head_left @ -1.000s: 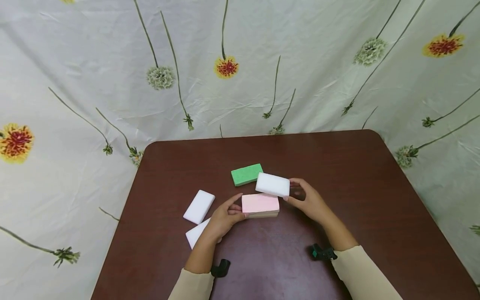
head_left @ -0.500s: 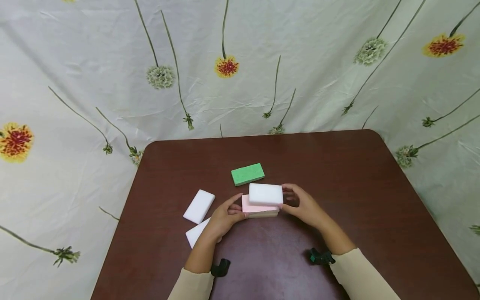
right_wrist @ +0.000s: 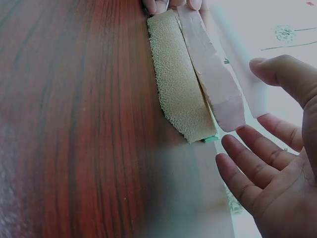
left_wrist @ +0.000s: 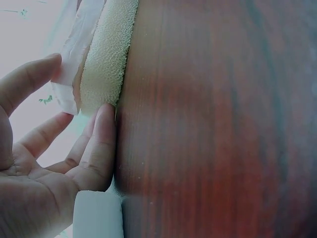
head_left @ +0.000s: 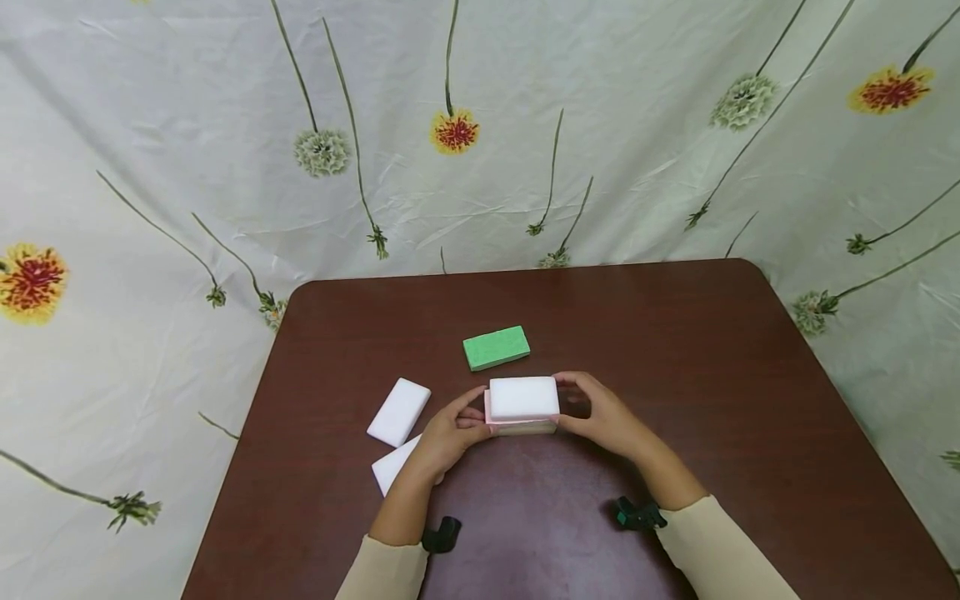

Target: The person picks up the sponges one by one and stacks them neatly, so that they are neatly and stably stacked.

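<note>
Our right grip [head_left: 606,417] pinches a white sponge [head_left: 523,398] above the pink block [right_wrist: 218,82] our left grip [head_left: 448,436] holds.

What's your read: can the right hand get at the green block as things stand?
Probably yes: the green block lies beyond the stack, uncovered, but the right hand would first need to release the white block it pinches.

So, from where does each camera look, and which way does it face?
Head: on the head, facing forward and down over the table; left hand, right hand, sleeves show.
Left wrist: on that wrist, facing its hand at the tan block; only this hand shows.
Right wrist: on that wrist, facing its hand at the top white block; left fingertips show.
Both wrist views share the tan block.
</note>
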`<state>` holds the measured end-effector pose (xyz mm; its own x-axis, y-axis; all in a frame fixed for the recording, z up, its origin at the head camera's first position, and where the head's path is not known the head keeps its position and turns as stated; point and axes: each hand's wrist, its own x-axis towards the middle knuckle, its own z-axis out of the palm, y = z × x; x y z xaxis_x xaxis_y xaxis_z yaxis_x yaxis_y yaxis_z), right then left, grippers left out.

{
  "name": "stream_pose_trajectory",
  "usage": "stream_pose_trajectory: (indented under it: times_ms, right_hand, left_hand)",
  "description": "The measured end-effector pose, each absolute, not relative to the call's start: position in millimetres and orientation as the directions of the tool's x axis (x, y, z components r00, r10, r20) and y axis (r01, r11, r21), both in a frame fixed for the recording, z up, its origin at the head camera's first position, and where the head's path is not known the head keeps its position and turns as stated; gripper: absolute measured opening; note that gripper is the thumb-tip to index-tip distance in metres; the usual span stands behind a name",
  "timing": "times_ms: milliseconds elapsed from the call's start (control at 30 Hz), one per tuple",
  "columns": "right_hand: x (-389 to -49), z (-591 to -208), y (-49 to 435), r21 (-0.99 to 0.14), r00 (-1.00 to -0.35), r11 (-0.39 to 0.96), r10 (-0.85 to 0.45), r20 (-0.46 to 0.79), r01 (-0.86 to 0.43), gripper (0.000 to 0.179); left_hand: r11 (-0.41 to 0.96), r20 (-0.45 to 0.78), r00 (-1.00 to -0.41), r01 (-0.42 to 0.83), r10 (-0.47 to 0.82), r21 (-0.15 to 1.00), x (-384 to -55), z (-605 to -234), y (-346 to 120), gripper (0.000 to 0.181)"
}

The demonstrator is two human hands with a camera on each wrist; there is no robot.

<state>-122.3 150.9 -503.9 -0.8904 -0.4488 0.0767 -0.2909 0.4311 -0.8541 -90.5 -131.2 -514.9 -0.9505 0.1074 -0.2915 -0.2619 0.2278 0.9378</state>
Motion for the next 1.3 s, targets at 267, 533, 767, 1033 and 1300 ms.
stream_pose_trajectory:
  times_ms: [267, 533, 767, 1033, 1300]
  right_hand:
    - [-124, -505, 148, -0.821, -0.883, 0.471, -0.462, 0.084, -0.324, 0.06]
    - [-123, -505, 146, -0.815, -0.886, 0.49, -0.46, 0.059, -0.309, 0.063]
    - [-121, -508, 146, -0.854, -0.885, 0.424, -0.457, 0.086, -0.301, 0.074]
    - [-120, -514, 145, -0.882, -0.884, 0.339, -0.44, 0.159, -0.328, 0.064]
    - [-119, -517, 144, -0.892, -0.893, 0.345, -0.432, 0.126, -0.293, 0.061]
  left_hand:
    - [0.248, -0.286, -0.952, -0.252, 0.108, 0.935, -90, -514, -132, 0.068]
    - [0.25, -0.287, -0.952, -0.254, 0.105, 0.934, -91, -514, -132, 0.068]
    - [0.246, -0.283, -0.953, -0.25, 0.111, 0.936, -92, -516, -132, 0.068]
    - [0.248, -0.291, -0.951, -0.259, 0.104, 0.933, -92, -515, -132, 0.068]
    - [0.263, -0.29, -0.952, -0.255, 0.101, 0.93, -91, -514, -131, 0.071]
